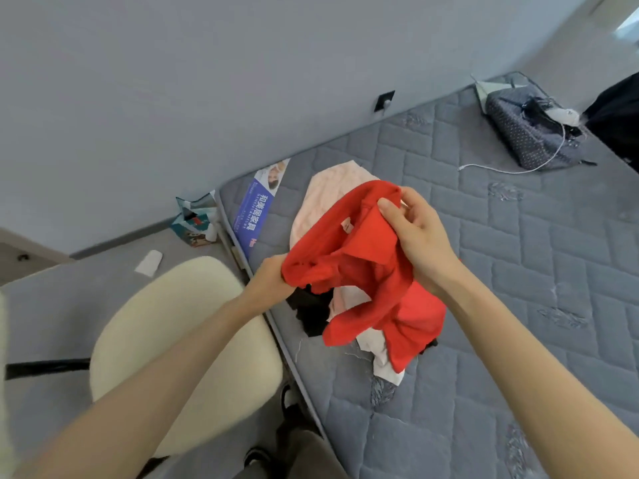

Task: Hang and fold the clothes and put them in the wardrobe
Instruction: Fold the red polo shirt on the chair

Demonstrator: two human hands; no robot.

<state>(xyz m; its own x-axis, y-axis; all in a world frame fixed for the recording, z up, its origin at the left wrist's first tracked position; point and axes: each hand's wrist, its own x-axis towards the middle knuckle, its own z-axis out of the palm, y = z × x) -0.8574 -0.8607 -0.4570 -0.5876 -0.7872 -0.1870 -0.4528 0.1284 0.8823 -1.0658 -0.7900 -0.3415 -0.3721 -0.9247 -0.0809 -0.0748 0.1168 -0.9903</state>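
A crumpled red garment (366,267) hangs above the grey quilted mattress (518,271), held up by both hands. My left hand (269,276) grips its left edge, fingers hidden in the cloth. My right hand (418,236) pinches the fabric near the neck label at the top. Beneath the red garment lies a small pile: a pale pink garment (325,198), a black garment (311,314) and a white piece (380,357). No wardrobe or hanger is in view.
A cream round chair seat (179,340) stands left of the mattress. A dark dotted bag (529,133) with a white cable (511,169) sits at the mattress's far end. A small carton (195,219) and a white item (148,262) lie on the floor by the wall.
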